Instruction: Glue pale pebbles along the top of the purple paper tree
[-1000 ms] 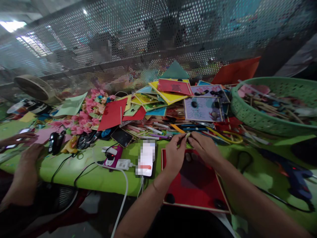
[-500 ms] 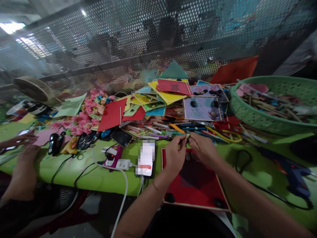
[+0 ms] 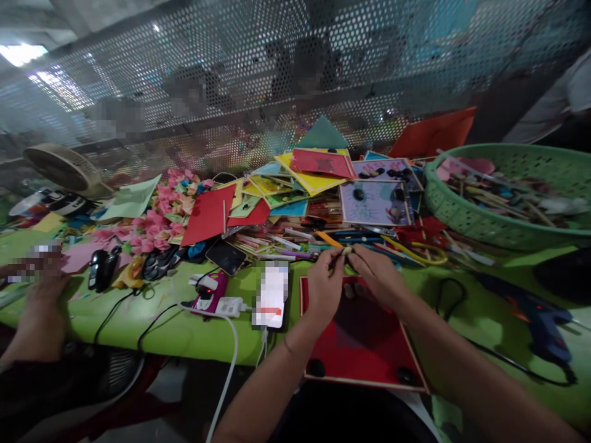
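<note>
My left hand [image 3: 324,287] and my right hand [image 3: 376,274] meet above a red card [image 3: 364,351] on the green table. Both pinch a small pale green piece [image 3: 346,250] between their fingertips. The red card has small dark stones stuck near its corners and a darker patch in its middle. A phone [image 3: 271,295] lies just left of my left hand.
A green plastic basket [image 3: 462,212] of sticks stands at the right. Stacked coloured cards [image 3: 318,178], pens, scissors [image 3: 415,252] and pink paper flowers [image 3: 161,215] crowd the back. A blue glue gun [image 3: 540,320] lies right. Another person's hand [image 3: 41,307] rests at the left edge.
My two hands have stayed together over the red card, fingers shifting slightly on the small piece. The other person's hands at the left have moved a little.
</note>
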The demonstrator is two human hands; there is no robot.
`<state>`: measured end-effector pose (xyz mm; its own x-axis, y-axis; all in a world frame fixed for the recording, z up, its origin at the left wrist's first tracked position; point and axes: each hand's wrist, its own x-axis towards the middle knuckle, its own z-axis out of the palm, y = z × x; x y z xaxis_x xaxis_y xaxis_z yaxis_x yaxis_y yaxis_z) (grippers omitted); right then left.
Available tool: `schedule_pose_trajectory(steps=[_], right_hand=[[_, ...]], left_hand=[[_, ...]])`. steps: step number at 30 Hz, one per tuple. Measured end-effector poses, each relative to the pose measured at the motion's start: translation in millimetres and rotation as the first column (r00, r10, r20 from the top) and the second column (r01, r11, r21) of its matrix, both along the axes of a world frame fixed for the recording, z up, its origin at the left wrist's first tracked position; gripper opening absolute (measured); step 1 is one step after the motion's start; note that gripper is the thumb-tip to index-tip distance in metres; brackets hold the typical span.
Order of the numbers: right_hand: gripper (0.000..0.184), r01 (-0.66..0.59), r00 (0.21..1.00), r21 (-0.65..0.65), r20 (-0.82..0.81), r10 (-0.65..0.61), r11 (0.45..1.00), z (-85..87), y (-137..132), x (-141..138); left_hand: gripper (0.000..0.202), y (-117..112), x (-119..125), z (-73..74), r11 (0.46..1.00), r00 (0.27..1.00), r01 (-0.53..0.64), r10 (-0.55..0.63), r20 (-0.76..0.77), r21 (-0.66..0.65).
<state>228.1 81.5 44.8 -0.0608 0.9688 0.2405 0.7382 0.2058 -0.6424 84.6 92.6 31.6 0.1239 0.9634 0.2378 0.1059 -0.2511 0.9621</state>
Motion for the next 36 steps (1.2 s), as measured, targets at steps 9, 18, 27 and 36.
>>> schedule_pose_trajectory(steps=[9,18,27,36], right_hand=[[0.027,-0.001,0.998,0.011,0.059,0.0,1.0,-6.7,3.3,3.7],[0.035,-0.037,0.999,-0.054,0.002,0.037,0.998,-2.3,1.8,3.3],[0.03,0.06,0.996,-0.083,-0.058,-0.065,0.995,-2.7,-2.1,-6.1],[0.028,0.115,0.973,-0.113,-0.185,-0.135,0.987,-3.5,-2.7,-9.3]], left_hand=[[0.014,2.0,1.0,-3.9,0.99,0.994,-0.014,0.029,-0.106,0.14],[0.015,3.3,-0.8,-5.8,0.969,0.992,0.0,0.03,-0.12,0.246],[0.016,0.5,-2.4,-8.4,0.969,0.986,0.005,0.036,-0.16,0.247],[0.016,-0.7,-2.0,-8.6,0.973,0.983,-0.004,0.047,-0.18,0.229]])
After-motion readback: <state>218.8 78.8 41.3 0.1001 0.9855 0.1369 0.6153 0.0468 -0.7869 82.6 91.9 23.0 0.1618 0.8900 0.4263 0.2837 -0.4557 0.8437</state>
